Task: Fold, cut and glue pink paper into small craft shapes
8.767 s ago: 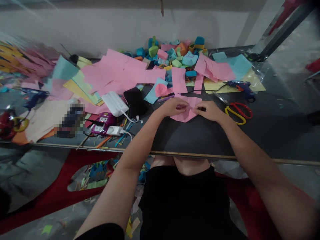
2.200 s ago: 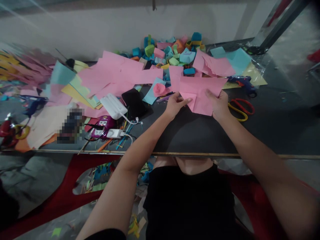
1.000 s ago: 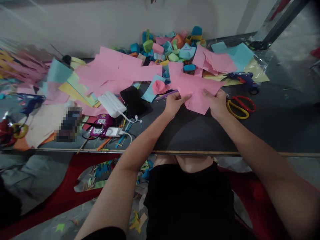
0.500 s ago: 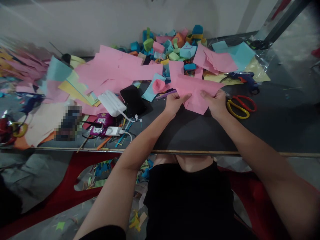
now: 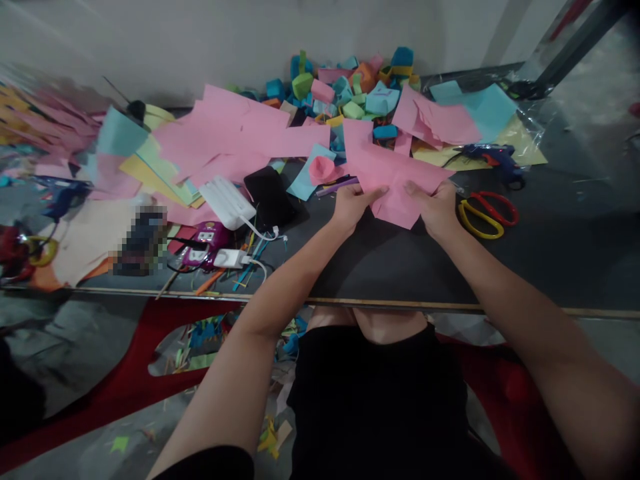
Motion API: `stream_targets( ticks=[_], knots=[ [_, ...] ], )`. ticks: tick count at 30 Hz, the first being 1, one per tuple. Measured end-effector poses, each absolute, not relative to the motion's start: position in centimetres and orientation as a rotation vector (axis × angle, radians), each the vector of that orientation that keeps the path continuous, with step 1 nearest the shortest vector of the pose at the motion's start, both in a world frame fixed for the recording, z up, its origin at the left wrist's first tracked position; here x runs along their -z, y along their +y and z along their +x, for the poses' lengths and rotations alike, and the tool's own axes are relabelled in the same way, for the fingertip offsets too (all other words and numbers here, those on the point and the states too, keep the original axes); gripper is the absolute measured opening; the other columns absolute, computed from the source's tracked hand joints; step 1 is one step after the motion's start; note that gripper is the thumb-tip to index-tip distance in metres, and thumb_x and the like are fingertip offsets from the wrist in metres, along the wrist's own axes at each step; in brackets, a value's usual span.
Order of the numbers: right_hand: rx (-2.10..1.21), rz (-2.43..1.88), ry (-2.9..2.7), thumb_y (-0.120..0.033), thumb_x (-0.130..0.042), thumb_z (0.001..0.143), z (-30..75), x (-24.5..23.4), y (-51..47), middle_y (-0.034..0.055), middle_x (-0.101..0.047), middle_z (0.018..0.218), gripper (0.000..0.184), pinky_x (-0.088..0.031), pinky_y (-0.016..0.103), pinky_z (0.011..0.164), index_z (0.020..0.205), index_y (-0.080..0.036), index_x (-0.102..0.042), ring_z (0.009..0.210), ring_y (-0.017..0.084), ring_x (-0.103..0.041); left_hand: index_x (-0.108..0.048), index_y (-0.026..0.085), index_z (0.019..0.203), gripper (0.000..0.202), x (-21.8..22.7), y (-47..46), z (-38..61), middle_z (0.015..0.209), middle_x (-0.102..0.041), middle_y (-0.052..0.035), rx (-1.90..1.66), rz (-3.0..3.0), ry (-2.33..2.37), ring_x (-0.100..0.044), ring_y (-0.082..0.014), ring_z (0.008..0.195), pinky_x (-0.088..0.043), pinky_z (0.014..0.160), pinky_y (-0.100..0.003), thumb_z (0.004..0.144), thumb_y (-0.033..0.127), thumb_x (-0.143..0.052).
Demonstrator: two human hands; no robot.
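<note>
A pink sheet of paper with a cut, angular outline is held up just above the dark table. My left hand grips its left side, thumb on the near face and fingers behind. On the other side my right hand pinches it the same way. To the left of the sheet lie a rolled pink paper flower, a light blue paper piece and a purple pen-like stick. Scissors with red and yellow handles rest right of my right hand, their blades hidden.
Pink sheets cover the back left, near a heap of coloured paper pieces. A blue glue gun lies at right. A white power bank, black phone-like object and purple power socket sit at left. The table edge is close.
The view has shifted slightly, so the table's things appear a little further right. Both hands keep hold of the pink paper, with hardly any change in their grip.
</note>
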State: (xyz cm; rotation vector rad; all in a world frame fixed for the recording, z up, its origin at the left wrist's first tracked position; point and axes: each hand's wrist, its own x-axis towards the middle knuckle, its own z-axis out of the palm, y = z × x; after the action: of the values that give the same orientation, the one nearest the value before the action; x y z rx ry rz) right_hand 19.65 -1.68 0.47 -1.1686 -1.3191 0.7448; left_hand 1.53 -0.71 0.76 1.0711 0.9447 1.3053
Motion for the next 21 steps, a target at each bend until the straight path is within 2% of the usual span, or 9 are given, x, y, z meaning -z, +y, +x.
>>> stream_targets(
  ticks=[6,11,14,16,17,19,21],
  knots=[
    [-0.786,-1.154,-1.264,-0.073,-0.081,0.065,19.4,-0.5,-1.7,0.0103,-0.077,0.110,0.062,-0.061,0.053,0.092,0.100,-0.023,-0.072,0.105,0.032,-0.072,-0.076,0.015,0.071,0.034,-0.5,-0.6,1.6,0.074,-0.074,-0.0013,-1.310,1.092,0.978,-0.064,-0.0115,0.068,-0.055,0.071,-0.029,0.062,0.043,-0.094],
    [-0.753,-1.234,-1.315,-0.067,-0.081,0.070,20.2,0.0,-1.3,0.0127,-0.075,0.113,0.058,-0.060,0.054,0.093,0.105,-0.021,-0.070,0.107,0.034,-0.071,-0.071,0.017,0.077,0.040,0.0,-0.6,1.4,0.071,-0.070,-0.0016,-1.254,1.294,1.133,-0.064,-0.0150,0.067,-0.054,0.070,-0.033,0.067,0.051,-0.089],
    [-0.659,-1.372,-1.467,-0.058,-0.086,0.068,21.2,0.7,-0.7,0.0162,-0.073,0.117,0.063,-0.058,0.055,0.096,0.114,-0.019,-0.067,0.113,0.037,-0.068,-0.067,0.018,0.098,0.054,-0.1,-0.3,0.5,0.074,-0.069,-0.0040,-1.155,1.544,1.356,-0.068,-0.0227,0.076,-0.054,0.078,-0.038,0.064,0.050,-0.093],
    [-0.549,-1.453,-1.567,-0.052,-0.090,0.065,21.7,0.8,-0.5,0.0169,-0.070,0.120,0.077,-0.054,0.057,0.100,0.127,-0.018,-0.060,0.119,0.039,-0.065,-0.060,0.018,0.118,0.069,-0.5,0.3,-0.5,0.090,-0.072,-0.0087,-1.143,1.717,1.496,-0.069,-0.0284,0.091,-0.053,0.087,-0.043,0.065,0.049,-0.093],
    [-0.476,-1.482,-1.596,-0.051,-0.090,0.065,21.8,0.6,-0.6,0.0176,-0.067,0.124,0.085,-0.051,0.059,0.103,0.135,-0.018,-0.055,0.122,0.040,-0.062,-0.058,0.019,0.124,0.071,-0.7,0.6,-1.1,0.102,-0.073,-0.0108,-1.149,1.813,1.502,-0.068,-0.0296,0.099,-0.052,0.091,-0.044,0.068,0.049,-0.091],
    [-0.287,-1.525,-1.616,-0.050,-0.089,0.067,21.8,-0.1,-0.9,0.0217,-0.059,0.137,0.098,-0.043,0.064,0.110,0.147,-0.016,-0.043,0.132,0.042,-0.055,-0.063,0.025,0.117,0.054,-1.2,1.4,-2.2,0.119,-0.070,-0.0102,-1.179,2.039,1.348,-0.062,-0.0292,0.114,-0.050,0.098,-0.042,0.075,0.048,-0.086],
    [-0.092,-1.571,-1.644,-0.050,-0.089,0.066,21.7,-1.1,-1.3,0.0301,-0.046,0.149,0.107,-0.031,0.065,0.119,0.151,-0.007,-0.040,0.141,0.046,-0.043,-0.070,0.026,0.101,0.029,-1.5,1.8,-3.0,0.117,-0.071,-0.0085,-1.101,2.235,1.163,-0.063,-0.0268,0.113,-0.050,0.097,-0.041,0.082,0.046,-0.079]
  ],
)
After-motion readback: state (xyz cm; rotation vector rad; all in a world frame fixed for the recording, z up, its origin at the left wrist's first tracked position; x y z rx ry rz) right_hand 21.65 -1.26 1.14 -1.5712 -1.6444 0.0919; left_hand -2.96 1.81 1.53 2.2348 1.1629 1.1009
